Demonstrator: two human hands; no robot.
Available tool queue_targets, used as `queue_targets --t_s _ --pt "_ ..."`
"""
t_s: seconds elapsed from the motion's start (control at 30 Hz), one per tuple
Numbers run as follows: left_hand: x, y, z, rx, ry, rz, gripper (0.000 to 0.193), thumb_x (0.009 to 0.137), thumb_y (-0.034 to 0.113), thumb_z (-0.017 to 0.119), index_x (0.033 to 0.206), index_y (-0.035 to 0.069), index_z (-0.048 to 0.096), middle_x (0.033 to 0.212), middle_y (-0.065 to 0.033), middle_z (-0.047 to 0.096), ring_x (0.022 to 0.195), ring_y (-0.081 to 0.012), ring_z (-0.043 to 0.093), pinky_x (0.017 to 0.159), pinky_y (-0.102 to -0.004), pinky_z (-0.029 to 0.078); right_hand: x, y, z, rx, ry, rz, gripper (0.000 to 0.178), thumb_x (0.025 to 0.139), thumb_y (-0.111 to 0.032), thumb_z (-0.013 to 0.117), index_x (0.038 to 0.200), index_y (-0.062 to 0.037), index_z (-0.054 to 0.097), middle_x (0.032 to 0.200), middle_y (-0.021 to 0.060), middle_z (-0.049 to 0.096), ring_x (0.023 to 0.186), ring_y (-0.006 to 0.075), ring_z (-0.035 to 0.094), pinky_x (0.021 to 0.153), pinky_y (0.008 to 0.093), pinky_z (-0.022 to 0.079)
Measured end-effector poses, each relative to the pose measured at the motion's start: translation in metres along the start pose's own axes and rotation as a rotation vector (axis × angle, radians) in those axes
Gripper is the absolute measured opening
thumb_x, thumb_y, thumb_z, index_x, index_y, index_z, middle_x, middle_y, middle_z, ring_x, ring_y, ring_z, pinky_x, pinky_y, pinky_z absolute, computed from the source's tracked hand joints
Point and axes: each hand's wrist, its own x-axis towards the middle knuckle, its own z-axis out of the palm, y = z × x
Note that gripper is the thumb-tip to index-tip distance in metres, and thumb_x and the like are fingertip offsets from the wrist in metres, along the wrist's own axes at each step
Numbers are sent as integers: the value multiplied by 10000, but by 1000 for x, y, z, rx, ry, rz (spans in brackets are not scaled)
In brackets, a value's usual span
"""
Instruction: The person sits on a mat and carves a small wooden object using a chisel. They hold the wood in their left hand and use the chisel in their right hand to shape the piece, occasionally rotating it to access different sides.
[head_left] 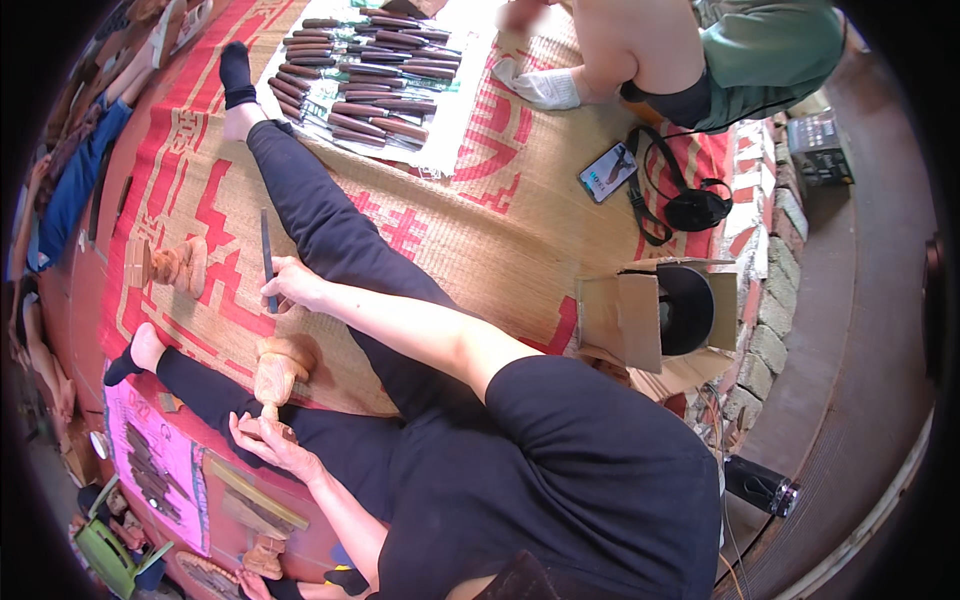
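Head view. You are seated on a woven mat [520, 230] with red patterns, legs in black trousers stretched out.

Count: two hands of your own, one long dark tool, two pale wooden carvings near you, one more carving at the lower edge, and one row of many wooden-handled tools; I cannot count them exactly.

Your right hand [290, 283] is closed around the dark tool [267, 258], which stands almost upright on the mat, its tip pointing away from you. Your left hand [265, 440] rests with fingers curled about the lower end of the wooden carving [278, 372]; how tightly it grips cannot be told. This carving is light tan and rounded, with a wide top and narrower stem, and lies against your left leg.

The second carving [172, 265] lies on the mat, well apart to the left.

The tool row [365, 75] lies on a white cloth at the top. An open brown cardboard box [640, 320] holding a black round item stands at the right. A pink printed sheet [160, 465] lies at lower left. A phone [607, 171] lies near another person's leg [620, 50].
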Motion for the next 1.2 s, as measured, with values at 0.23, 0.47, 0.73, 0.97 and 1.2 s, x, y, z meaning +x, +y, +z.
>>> queue_targets --t_s 0.23,0.47,0.73,0.97,1.2 --pt "1 -13 -3 -53 -21 50 534 917 272 566 1372 38 413 1257 -182 458 1055 -253 505 860 -357 428 -97 -90 -41 160 363 -328 126 849 -110 635 926 -49 556 804 113 691 667 194 680 549 274 534" --pt "7 1 0 38 -17 166 513 918 271 556 1352 17 452 1209 -154 458 1035 -245 506 858 -372 430 -209 -113 -278 258 1080 -445 135 904 -85 535 909 36 595 821 150 681 726 231 672 547 254 503" --pt "15 5 4 164 -26 200 523 914 312 530 1349 28 465 1258 -178 468 1112 -299 505 907 -419 414 -226 -115 -347 498 1186 -536 181 917 -73 519 944 92 588 885 188 665 760 277 668 538 281 508" --pt "22 -1 7 227 -33 252 521 918 314 518 1346 21 470 1291 -199 486 1162 -325 496 962 -438 384 -234 -117 -361 569 1134 -519 196 922 -69 521 968 106 597 926 201 654 814 290 670 575 275 515" --pt "22 2 10 255 -41 279 521 918 320 512 1340 17 474 1299 -204 489 1173 -332 493 976 -444 376 -236 -119 -370 618 1136 -485 187 915 -69 524 987 96 575 908 184 656 794 300 672 549 280 508"
